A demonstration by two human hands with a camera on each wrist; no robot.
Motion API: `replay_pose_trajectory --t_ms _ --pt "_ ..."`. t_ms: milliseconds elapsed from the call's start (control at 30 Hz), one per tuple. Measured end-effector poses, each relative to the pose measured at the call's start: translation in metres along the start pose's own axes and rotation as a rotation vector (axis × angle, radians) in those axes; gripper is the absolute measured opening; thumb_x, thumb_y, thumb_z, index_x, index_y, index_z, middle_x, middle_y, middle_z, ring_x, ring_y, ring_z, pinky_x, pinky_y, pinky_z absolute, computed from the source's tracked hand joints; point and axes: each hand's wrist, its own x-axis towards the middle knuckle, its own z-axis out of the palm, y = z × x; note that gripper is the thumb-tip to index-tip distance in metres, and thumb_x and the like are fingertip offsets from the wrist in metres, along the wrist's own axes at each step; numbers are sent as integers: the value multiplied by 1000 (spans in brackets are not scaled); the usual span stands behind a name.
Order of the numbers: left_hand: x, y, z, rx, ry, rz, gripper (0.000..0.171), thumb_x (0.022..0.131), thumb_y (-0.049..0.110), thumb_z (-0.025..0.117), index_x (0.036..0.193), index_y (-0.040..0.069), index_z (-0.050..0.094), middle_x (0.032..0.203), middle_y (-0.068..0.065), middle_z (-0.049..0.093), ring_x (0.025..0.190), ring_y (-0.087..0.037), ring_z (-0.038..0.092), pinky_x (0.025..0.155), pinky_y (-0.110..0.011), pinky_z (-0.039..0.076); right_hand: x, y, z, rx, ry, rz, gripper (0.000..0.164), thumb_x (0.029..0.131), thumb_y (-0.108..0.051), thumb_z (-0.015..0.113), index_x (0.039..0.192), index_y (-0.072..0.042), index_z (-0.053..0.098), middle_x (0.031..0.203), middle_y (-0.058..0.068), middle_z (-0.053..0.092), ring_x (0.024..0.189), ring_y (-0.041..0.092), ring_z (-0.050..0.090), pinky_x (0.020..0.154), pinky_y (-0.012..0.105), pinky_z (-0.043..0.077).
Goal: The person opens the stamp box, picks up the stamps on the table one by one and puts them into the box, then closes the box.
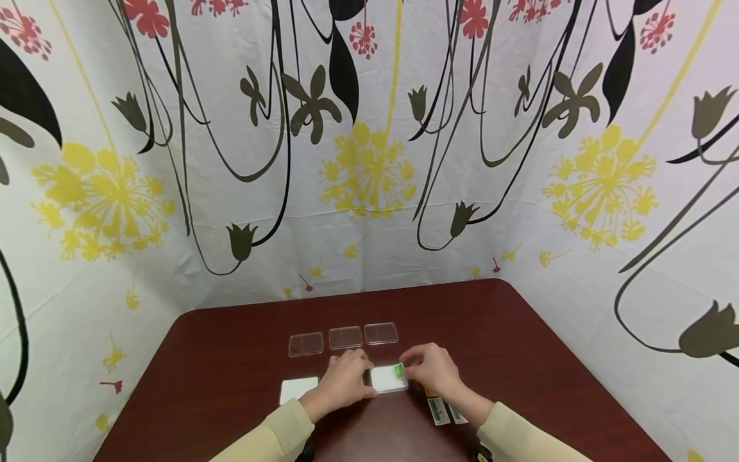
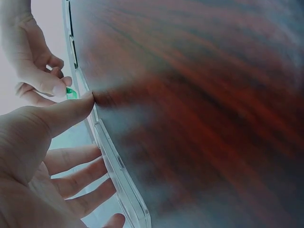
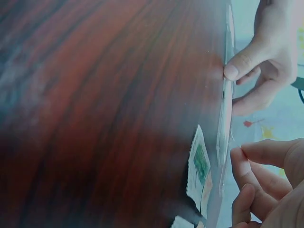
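Observation:
My left hand (image 1: 345, 377) holds the left end of a flat clear plastic case (image 1: 388, 378) with a white insert, its thumb on the near edge and fingers toward the far edge. A small green postage stamp (image 1: 399, 371) sits above the case's far right part. My right hand (image 1: 432, 370) pinches this green stamp between thumb and finger, as the left wrist view shows. Below the right hand lie more stamps (image 1: 438, 411) on the table; one stamp (image 3: 199, 166) shows perforated edges in the right wrist view. Whether the pinched stamp touches the insert I cannot tell.
Three clear plastic pieces (image 1: 345, 337) lie in a row farther back on the dark red table (image 1: 242, 350). Left of my left hand is another white-filled case (image 1: 297, 389), partly covered by the hand. A flower-patterned cloth (image 1: 369, 244) hangs behind the table.

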Motion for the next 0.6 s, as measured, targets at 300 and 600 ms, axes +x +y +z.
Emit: replay_pose_trajectory --t_ms 300,600 --pt "2 -3 3 1 6 -1 49 75 46 88 111 14 77 104 4 61 100 -18 56 77 -45 43 1 -7 6 -63 18 -32 23 71 -12 79 92 -21 81 66 -15 65 58 5 60 47 32 45" --pt "0 -4 3 -12 -2 -6 50 76 46 87 112 13 77 107 3 61 103 -19 56 79 -45 43 -1 -11 8 -124 30 -43 22 70 -12 78 90 -20 81 67 -16 65 60 3 59 51 32 46"
